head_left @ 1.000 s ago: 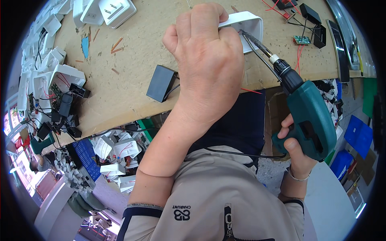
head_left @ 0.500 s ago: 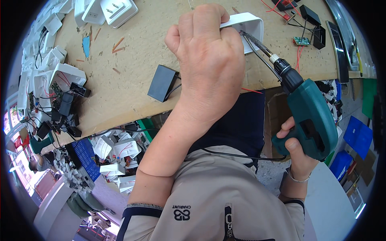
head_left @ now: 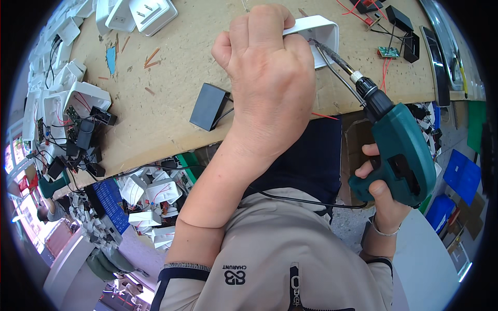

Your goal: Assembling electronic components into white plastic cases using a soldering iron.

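Note:
My left hand (head_left: 272, 78) is closed on a white plastic housing (head_left: 326, 32) at the far middle of the table, its open side tilted toward me. Fingertips and part of the housing are hidden behind the hand. In my right hand (head_left: 386, 202) is a green pistol-shaped soldering gun (head_left: 407, 140) with a thin feed tube beside its heated tip. The tip reaches into the housing; the exact contact spot is too small to make out. One finger is stretched out ahead of the gun's grip. A black box (head_left: 209, 106) with a black lead lies beside my left wrist.
White housings (head_left: 88, 96) with boards and wires pile up at the left. A green circuit board (head_left: 388, 52) and black cases (head_left: 411, 47) lie at the far right. The gun's black cord (head_left: 311, 201) crosses my lap. More housings (head_left: 163, 191) sit below the table edge.
The soldering gun has shifted very slightly, its tip still inside the housing. A finger of my right hand has stretched forward from the grip. My left hand stays nearly still.

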Demonstrator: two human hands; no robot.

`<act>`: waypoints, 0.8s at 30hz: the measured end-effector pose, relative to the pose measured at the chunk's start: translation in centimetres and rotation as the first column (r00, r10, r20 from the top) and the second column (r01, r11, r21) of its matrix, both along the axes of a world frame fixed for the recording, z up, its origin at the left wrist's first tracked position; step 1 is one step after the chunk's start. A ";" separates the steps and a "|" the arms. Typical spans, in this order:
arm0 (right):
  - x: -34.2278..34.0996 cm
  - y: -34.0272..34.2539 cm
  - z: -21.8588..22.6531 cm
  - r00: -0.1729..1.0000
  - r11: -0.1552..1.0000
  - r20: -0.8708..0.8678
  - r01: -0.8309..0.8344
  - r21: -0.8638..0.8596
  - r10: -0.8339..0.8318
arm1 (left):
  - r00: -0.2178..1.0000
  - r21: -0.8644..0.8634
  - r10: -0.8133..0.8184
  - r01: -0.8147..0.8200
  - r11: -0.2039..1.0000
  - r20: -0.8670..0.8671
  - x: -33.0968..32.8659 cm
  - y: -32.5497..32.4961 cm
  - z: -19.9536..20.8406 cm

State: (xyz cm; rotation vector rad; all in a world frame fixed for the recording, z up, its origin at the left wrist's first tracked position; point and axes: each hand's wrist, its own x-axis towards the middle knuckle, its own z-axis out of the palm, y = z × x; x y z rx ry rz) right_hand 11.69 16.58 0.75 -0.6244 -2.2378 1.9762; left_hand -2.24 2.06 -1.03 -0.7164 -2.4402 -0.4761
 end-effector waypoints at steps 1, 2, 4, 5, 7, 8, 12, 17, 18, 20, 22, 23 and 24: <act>0.1 0.0 0.0 1.000 1.000 -0.011 -0.005 0.005 0.005 | 1.000 0.001 0.000 0.000 1.000 0.001 0.0 0.0 0.0; 0.1 0.0 -0.1 1.000 1.000 -0.021 -0.010 0.012 0.010 | 1.000 0.003 -0.001 0.001 1.000 0.002 0.0 0.0 0.0; 0.2 0.0 -0.1 1.000 1.000 -0.030 -0.003 0.010 0.003 | 1.000 0.006 -0.002 0.002 1.000 0.004 0.0 0.1 0.0; 0.2 0.0 -0.1 0.999 1.000 -0.037 0.003 0.008 -0.003 | 1.000 0.007 -0.002 0.002 1.000 0.005 0.0 0.1 0.0; 0.2 0.0 -0.1 0.999 1.000 -0.040 -0.005 0.013 0.005 | 1.000 0.010 -0.003 0.002 1.000 0.007 0.0 0.1 0.0; 0.1 0.0 -0.1 0.999 1.000 -0.043 -0.012 0.019 0.013 | 1.000 0.011 -0.003 0.003 1.000 0.008 0.0 0.1 0.0; 0.1 -0.1 0.0 0.999 1.000 -0.031 -0.012 -0.003 0.012 | 1.000 0.017 -0.003 0.003 1.000 0.012 -0.1 0.1 0.0; 0.2 0.0 0.0 0.999 1.000 -0.040 -0.016 -0.010 0.015 | 1.000 0.026 -0.005 0.005 1.000 0.018 -0.1 0.1 0.1; 0.2 0.0 0.0 0.999 1.000 -0.040 -0.015 -0.010 0.015 | 1.000 0.027 -0.006 0.006 1.000 0.020 -0.1 0.1 0.1; 0.3 0.0 0.0 0.999 1.000 -0.040 -0.006 -0.008 0.005 | 1.000 0.030 -0.007 0.006 1.000 0.022 -0.1 0.0 0.1; 0.4 0.1 0.1 0.999 1.000 -0.043 -0.008 -0.012 0.008 | 1.000 0.032 -0.007 0.006 0.999 0.025 -0.1 0.0 0.2; 0.5 0.1 0.1 0.999 1.000 -0.046 -0.010 -0.016 0.009 | 1.000 0.034 -0.008 0.007 0.999 0.026 -0.1 0.0 0.2; 0.5 0.1 0.0 0.999 1.000 -0.046 -0.010 -0.015 0.009 | 1.000 0.035 -0.008 0.007 0.999 0.026 -0.1 0.0 0.2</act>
